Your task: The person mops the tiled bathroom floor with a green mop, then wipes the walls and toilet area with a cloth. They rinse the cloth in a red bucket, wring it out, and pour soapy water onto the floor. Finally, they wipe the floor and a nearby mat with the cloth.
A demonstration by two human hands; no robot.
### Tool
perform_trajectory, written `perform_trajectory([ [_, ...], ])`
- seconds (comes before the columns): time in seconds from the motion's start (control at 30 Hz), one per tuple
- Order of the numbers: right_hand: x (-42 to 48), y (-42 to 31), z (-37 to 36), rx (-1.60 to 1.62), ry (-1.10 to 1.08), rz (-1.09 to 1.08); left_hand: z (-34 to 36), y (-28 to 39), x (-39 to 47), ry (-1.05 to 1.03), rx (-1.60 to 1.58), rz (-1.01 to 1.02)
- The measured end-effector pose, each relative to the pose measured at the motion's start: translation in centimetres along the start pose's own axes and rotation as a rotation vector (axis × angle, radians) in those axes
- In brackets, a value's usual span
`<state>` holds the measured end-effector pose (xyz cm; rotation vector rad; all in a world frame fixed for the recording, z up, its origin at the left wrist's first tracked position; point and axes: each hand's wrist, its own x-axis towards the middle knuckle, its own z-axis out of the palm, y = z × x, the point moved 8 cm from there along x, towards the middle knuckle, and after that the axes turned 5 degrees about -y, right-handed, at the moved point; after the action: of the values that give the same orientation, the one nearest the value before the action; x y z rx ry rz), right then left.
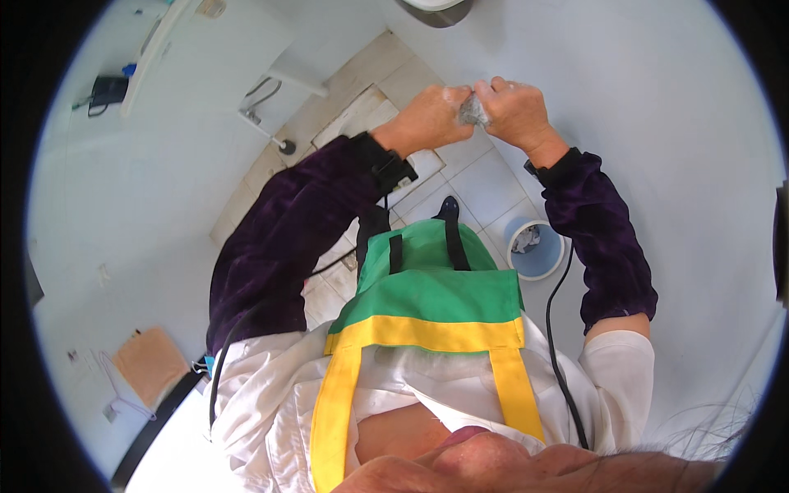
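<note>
My left hand [439,117] and my right hand [516,114] are raised together in front of me, close to the wall. Both grip a grey, wet-looking wad [473,111], perhaps a cloth or scourer, which shows between them. Whitish suds cling to the fingers. Most of the wad is hidden inside the two fists, so its full shape cannot be made out. Dark purple oversleeves [277,240] cover my forearms, and a green apron [431,296] with yellow straps hangs down my front.
Below my right forearm stands a light-blue bin [536,262] with crumpled paper inside. A white pipe [265,130] runs to a floor drain [287,146]. A white ceramic floor fixture [363,114] lies partly behind my left arm. Above, a white-and-dark fixture [436,11] projects from the wall.
</note>
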<state>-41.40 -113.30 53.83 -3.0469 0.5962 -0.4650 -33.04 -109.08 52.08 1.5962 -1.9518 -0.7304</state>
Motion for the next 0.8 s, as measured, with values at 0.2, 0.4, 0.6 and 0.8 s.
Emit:
perform_trajectory([
  [0.2, 2.1, 0.3, 2.6, 0.153, -0.155, 0.136, -1.4, -0.9, -0.3, 0.073, 0.441, 0.01],
  [0.4, 6.5, -4.1, 5.8, 0.355, -0.117, 0.18, -4.2, -4.5, -5.9, 0.276, 0.515, -0.114],
  [0.6, 8.5, -10.6, 6.7, 0.703, -0.124, 0.017, -3.7, -9.7, -15.6, 0.696, -0.018, -0.328],
  [0.8, 8.3, -23.7, 7.0, 0.356, -0.112, -0.525, 3.2, -12.5, -24.5, 0.448, -1.83, -0.544],
])
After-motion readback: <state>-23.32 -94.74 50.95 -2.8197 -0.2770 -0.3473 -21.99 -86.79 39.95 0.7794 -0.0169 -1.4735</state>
